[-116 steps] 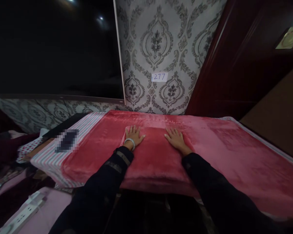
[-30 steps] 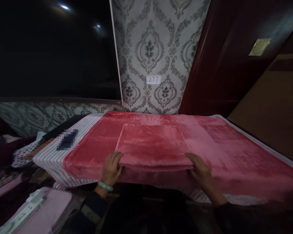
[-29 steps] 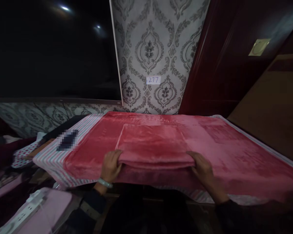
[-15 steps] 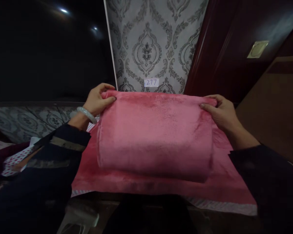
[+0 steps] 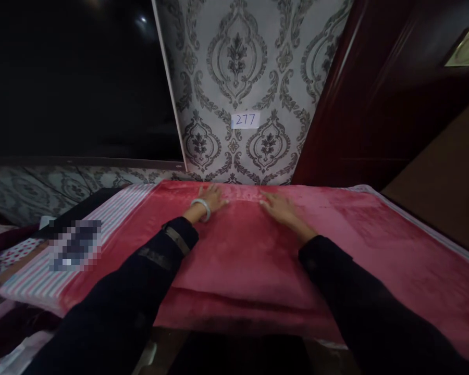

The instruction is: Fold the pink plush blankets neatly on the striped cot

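Note:
A folded pink-red plush cloth (image 5: 242, 260) lies on a larger pink-red blanket (image 5: 383, 250) spread over a table. My left hand (image 5: 211, 198), with a pale bangle on the wrist, rests flat with fingers apart on the cloth's far edge. A little to its right, my right hand (image 5: 276, 205) presses flat on the same far edge. Both arms in dark sleeves reach forward across the cloth. Neither hand holds anything.
A pink-and-white striped sheet (image 5: 62, 260) shows under the blanket on the left, with a blurred dark object (image 5: 75, 245) on it. Patterned wallpaper with a paper label reading 277 (image 5: 245, 120) stands behind. A dark red door (image 5: 375, 94) is at right, a dark window at left.
The hands had gripped the cloth's near edge and lifted it up toward the wall. Now the cloth lies folded over and both hands press flat on its far edge.

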A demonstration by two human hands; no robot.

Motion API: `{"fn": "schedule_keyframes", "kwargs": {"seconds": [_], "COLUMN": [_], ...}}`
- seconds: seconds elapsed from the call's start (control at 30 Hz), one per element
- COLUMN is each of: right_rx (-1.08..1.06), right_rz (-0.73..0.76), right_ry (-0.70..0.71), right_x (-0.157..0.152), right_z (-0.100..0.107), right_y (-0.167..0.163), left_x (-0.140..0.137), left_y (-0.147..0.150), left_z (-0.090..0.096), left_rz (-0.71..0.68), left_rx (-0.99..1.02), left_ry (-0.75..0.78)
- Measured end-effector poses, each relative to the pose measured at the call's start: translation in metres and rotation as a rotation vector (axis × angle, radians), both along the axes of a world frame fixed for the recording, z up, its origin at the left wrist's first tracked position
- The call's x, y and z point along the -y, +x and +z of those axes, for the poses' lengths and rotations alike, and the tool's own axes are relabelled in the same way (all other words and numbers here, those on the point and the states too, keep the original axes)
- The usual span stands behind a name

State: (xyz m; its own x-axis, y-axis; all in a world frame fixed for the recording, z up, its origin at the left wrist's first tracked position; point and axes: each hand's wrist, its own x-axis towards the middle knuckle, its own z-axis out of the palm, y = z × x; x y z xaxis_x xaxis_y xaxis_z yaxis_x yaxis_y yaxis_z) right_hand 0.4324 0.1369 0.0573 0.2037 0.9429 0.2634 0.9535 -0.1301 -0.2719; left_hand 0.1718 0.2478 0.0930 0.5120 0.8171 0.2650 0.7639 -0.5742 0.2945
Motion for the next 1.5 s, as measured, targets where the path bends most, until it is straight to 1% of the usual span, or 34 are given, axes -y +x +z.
{"fn": "schedule_keyframes", "kwargs": {"seconds": [0.07, 0.13, 0.2, 0.27, 0.4, 0.57, 0.67, 0.77, 0.83, 0.87, 0.93, 0.97, 1.03, 1.07, 1.13, 1.2, 1.27, 1.33, 1.4, 1.5], "right_rx": [0.131, 0.201, 0.216, 0.207, 0.189, 0.235, 0.232, 0.155, 0.069, 0.034, 0.004, 0.008, 0.028, 0.037, 0.055, 0.079, 0.111, 0.130, 0.135, 0.139], "right_rz": [-0.037, -0.077, -0.103, -0.108, -0.108, -0.110, -0.111, -0.098, -0.087, -0.074, -0.021, 0.029, 0.158, 0.221, 0.305, 0.319, 0.311, 0.308, 0.309, 0.314], "right_ry": [-0.021, -0.007, -0.003, -0.009, -0.001, -0.014, -0.069, -0.207, -0.307, -0.329, -0.313, -0.289, -0.263, -0.265, -0.280, -0.283, -0.255, -0.212, -0.180, -0.163], "right_x": [0.004, 0.009, 0.011, 0.010, 0.008, 0.009, 0.010, 0.011, 0.012, 0.012, 0.009, 0.005, -0.004, -0.009, -0.019, -0.026, -0.029, -0.030, -0.030, -0.029], "right_z": [-0.032, -0.060, -0.077, -0.083, -0.083, -0.080, -0.072, -0.057, -0.042, -0.035, -0.020, -0.013, -0.004, -0.002, -0.005, -0.016, -0.029, -0.042, -0.049, -0.052], "right_y": [-0.009, -0.008, -0.002, 0.004, 0.009, 0.004, 0.002, 0.003, 0.003, 0.001, -0.008, -0.015, -0.033, -0.043, -0.060, -0.069, -0.072, -0.069, -0.066, -0.065], "left_x": [0.004, 0.005, 0.002, -0.003, -0.010, -0.007, -0.004, 0.004, 0.018, 0.029, 0.059, 0.077, 0.114, 0.131, 0.159, 0.178, 0.188, 0.193, 0.195, 0.199], "left_y": [0.002, 0.000, -0.004, -0.007, -0.008, -0.006, -0.004, -0.003, -0.002, -0.002, -0.002, -0.002, -0.002, -0.002, 0.000, 0.000, 0.000, -0.002, -0.004, -0.006], "left_z": [-0.030, -0.054, -0.070, -0.078, -0.082, -0.080, -0.069, -0.047, -0.032, -0.026, -0.020, -0.020, -0.028, -0.036, -0.056, -0.079, -0.100, -0.114, -0.121, -0.124], "left_rz": [0.003, 0.023, 0.039, 0.041, 0.043, 0.049, 0.066, 0.062, 0.048, 0.017, -0.098, -0.172, -0.282, -0.303, -0.294, -0.263, -0.254, -0.261, -0.268, -0.255], "left_rx": [-0.092, -0.230, -0.349, -0.385, -0.370, -0.385, -0.404, -0.414, -0.406, -0.397, -0.370, -0.352, -0.313, -0.295, -0.254, -0.203, -0.152, -0.114, -0.099, -0.096], "left_ry": [-0.032, -0.058, -0.056, -0.033, -0.003, -0.032, -0.072, -0.157, -0.176, -0.162, -0.116, -0.102, -0.093, -0.087, -0.065, -0.018, 0.042, 0.088, 0.105, 0.120]}}
